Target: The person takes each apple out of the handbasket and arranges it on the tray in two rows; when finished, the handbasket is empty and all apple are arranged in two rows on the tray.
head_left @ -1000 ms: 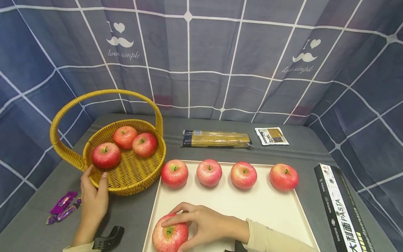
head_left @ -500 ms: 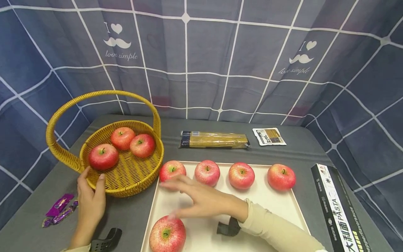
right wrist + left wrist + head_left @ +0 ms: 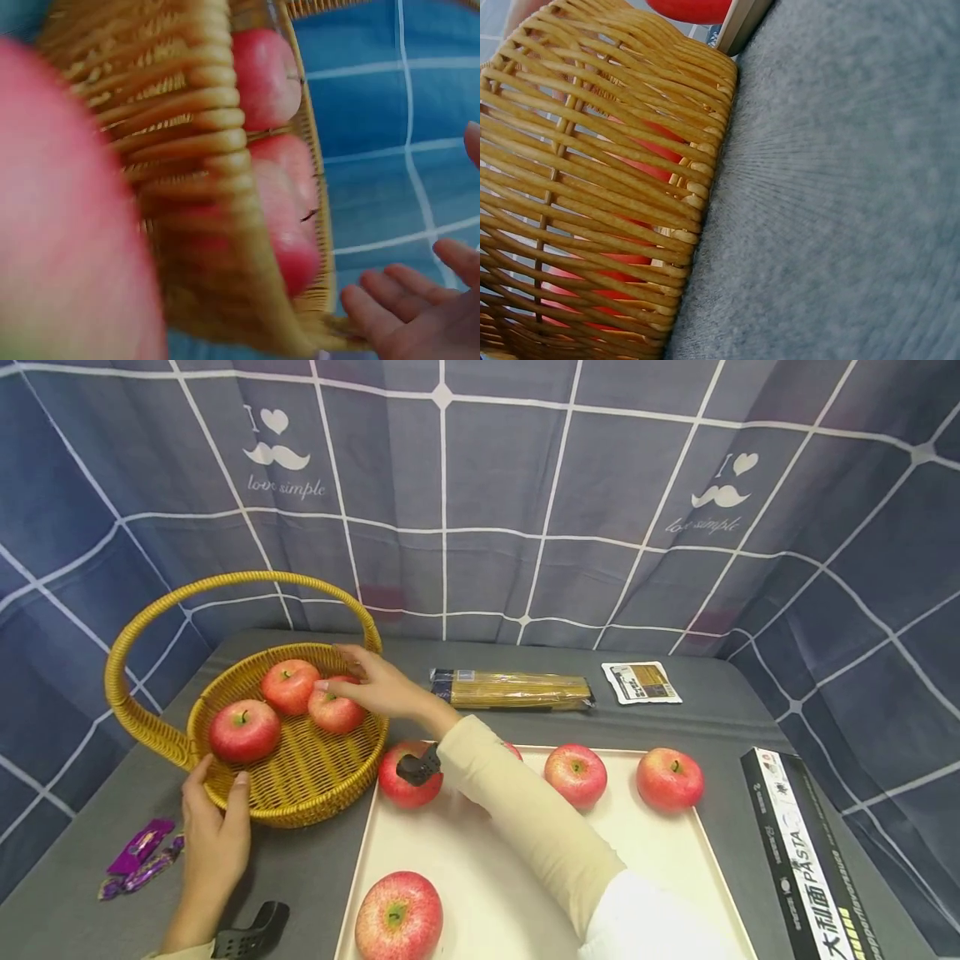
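A yellow wicker basket [image 3: 315, 793] with a tall handle stands at the left, holding three red apples. My left hand [image 3: 216, 843] holds its near-left rim; in the left wrist view the basket wall [image 3: 592, 172] fills the left half and that hand is out of sight. My right hand [image 3: 390, 689] reaches over the basket's right rim to the right-hand apple [image 3: 335, 710], covering part of it. Its fingers are spread in the right wrist view. The other basket apples are the left one [image 3: 245, 731] and the rear one [image 3: 289, 686].
A cream tray [image 3: 480, 877] bears a near-left apple [image 3: 399, 917] and a back row of apples, one mostly behind my right sleeve. Spaghetti [image 3: 517, 690] and a sachet [image 3: 642, 682] lie behind. A pasta box [image 3: 806, 852] is at right, purple sweets [image 3: 141, 858] at left.
My right hand let go of the apple at the tray's near-left corner, then moved up and left to the basket. That apple stays on the tray. My left hand stays at the basket rim.
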Demonstrator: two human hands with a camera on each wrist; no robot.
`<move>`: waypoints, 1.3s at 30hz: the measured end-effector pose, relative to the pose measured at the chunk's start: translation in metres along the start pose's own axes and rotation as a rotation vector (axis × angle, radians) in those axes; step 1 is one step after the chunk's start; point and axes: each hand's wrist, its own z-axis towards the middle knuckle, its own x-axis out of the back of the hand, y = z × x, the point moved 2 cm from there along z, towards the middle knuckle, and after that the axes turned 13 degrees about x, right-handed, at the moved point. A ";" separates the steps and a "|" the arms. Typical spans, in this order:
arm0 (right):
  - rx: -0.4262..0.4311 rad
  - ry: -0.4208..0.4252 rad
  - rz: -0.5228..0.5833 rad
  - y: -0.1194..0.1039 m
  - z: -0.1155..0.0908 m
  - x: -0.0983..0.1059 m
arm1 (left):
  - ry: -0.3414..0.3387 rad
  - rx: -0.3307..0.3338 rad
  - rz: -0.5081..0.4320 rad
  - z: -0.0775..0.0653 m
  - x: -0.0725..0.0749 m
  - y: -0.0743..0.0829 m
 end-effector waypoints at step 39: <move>0.093 0.156 0.028 -0.007 -0.013 -0.007 | -0.026 0.008 0.027 0.000 0.001 0.000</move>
